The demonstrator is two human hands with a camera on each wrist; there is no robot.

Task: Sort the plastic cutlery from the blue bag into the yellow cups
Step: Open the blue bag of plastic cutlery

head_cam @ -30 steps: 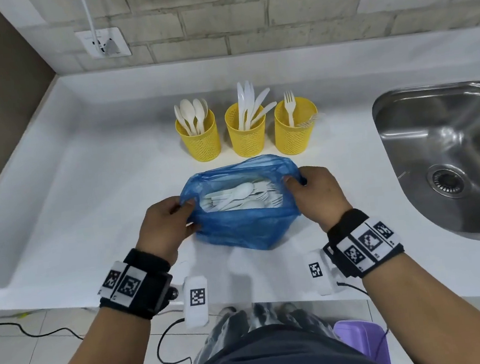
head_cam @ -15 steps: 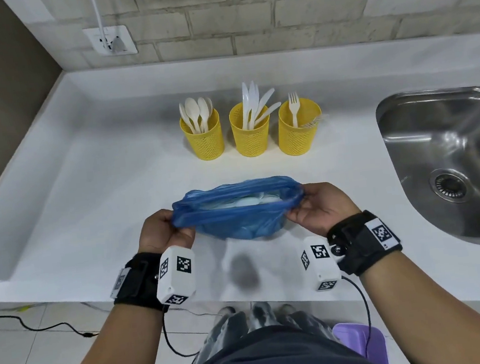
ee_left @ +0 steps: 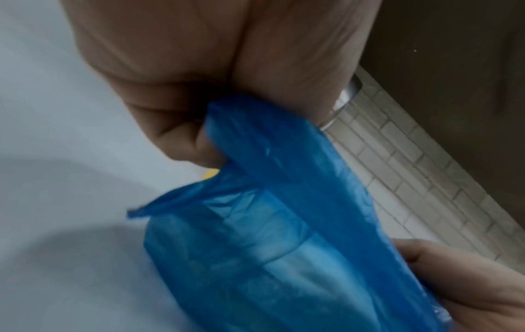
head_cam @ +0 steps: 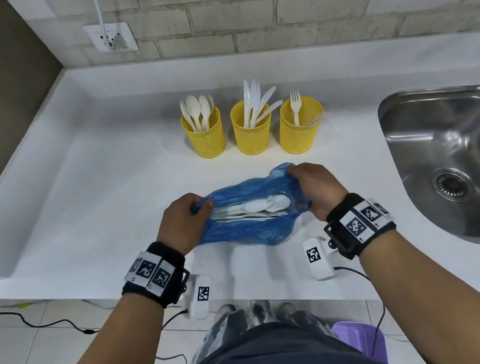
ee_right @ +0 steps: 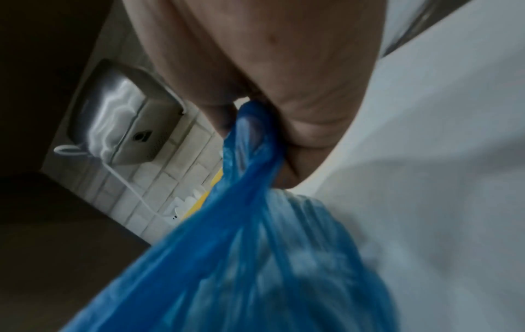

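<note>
In the head view, the thin crumpled blue plastic bag (head_cam: 247, 231) lies on the white worktop (head_cam: 86, 198) just in front of the person, and its folds cover much of the white plastic cutlery (head_cam: 253, 208) inside; a spoon bowl and fork tines show through the mouth, but the rest of the pile cannot be counted. Behind the bag, well apart from it, stand three yellow perforated plastic cups in a row: the left cup (head_cam: 206, 139) holds spoons, the middle cup (head_cam: 253, 136) holds knives, and the right cup (head_cam: 299, 134) holds one upright fork and a second one leaning over the rim. A steel sink (head_cam: 452, 159) is cut off by the right edge. The left hand (head_cam: 182, 223) pinches the bag's left rim and the right hand (head_cam: 314, 184) grips the right rim, raised a little higher, together holding the mouth apart; both wrists carry black bands with printed markers. In the left wrist view, blurred, the left hand (ee_left: 204, 78) has curled fingers and thumb clamped on a bunched fold of the bag (ee_left: 284, 224), with pale shapes dimly visible through the plastic; part of the other hand shows at the lower right corner. In the right wrist view, also blurred, the right hand (ee_right: 270, 78) closes its fingers around a twisted strip of the bag (ee_right: 241, 258), and a sliver of yellow shows behind it.
</note>
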